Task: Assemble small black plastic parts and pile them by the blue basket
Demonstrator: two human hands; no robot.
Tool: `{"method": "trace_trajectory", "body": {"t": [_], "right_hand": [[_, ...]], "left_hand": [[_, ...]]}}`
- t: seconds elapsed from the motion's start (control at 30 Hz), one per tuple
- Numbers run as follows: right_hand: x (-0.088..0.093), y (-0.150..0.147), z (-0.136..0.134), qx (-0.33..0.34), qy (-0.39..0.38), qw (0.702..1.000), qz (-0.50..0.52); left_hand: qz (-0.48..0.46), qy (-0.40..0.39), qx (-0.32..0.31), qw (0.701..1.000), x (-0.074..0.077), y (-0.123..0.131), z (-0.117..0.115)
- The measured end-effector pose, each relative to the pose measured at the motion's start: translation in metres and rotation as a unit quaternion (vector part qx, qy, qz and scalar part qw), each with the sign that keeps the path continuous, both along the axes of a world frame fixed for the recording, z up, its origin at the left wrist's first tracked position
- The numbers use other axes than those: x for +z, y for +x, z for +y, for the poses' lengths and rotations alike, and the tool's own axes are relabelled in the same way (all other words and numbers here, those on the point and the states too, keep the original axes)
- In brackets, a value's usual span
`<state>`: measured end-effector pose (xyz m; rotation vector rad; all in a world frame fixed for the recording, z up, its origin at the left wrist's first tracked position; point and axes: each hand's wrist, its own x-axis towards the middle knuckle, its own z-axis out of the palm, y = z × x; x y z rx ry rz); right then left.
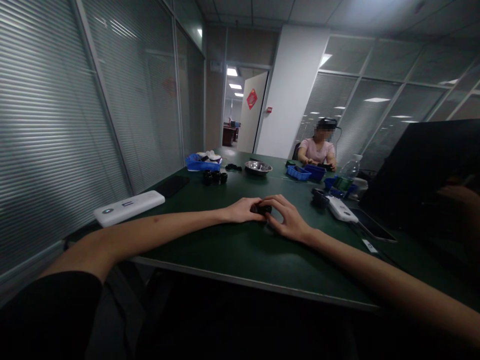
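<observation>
Both hands meet over the middle of the green table [225,250]. Between them is a small, dark, rounded black object [263,210], partly covered by fingers; its kind cannot be made out. My left hand [242,210] grips its left side. From the right, my right hand [288,217] curls thumb and fingers around the other side. Farther back stand several black cylindrical pieces [215,177], with more small black parts [234,167] beside them. A shiny metal bowl [258,168] holds small items that are too small to name.
A blue basket [193,163] with white items stands back left. Left of my forearm lie a white power-bank-like device [129,207] and a black flat thing [172,186]. On the right are blue trays [299,173], a plastic bottle [348,175], a phone [373,225] and a seated person [317,150].
</observation>
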<state>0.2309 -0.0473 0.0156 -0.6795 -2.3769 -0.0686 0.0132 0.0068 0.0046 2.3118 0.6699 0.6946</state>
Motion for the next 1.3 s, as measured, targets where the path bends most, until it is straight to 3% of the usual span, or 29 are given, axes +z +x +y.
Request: {"method": "trace_trajectory", "body": {"t": [0.33, 0.63, 1.3], "right_hand": [[0.0002, 0.0001, -0.0023, 0.017, -0.033, 0.999, 0.021], [-0.0016, 0.0014, 0.0022, -0.034, 0.004, 0.999, -0.005], [-0.0007, 0.0014, -0.0013, 0.002, -0.032, 0.999, 0.010]], "left_hand": [[0.010, -0.001, 0.013, 1.000, 0.0001, 0.0009, -0.0007], [0.000, -0.001, -0.004, 1.000, -0.0042, -0.0013, 0.0041], [0.004, -0.003, 0.006, 1.000, -0.0041, -0.0005, 0.0035]]}}
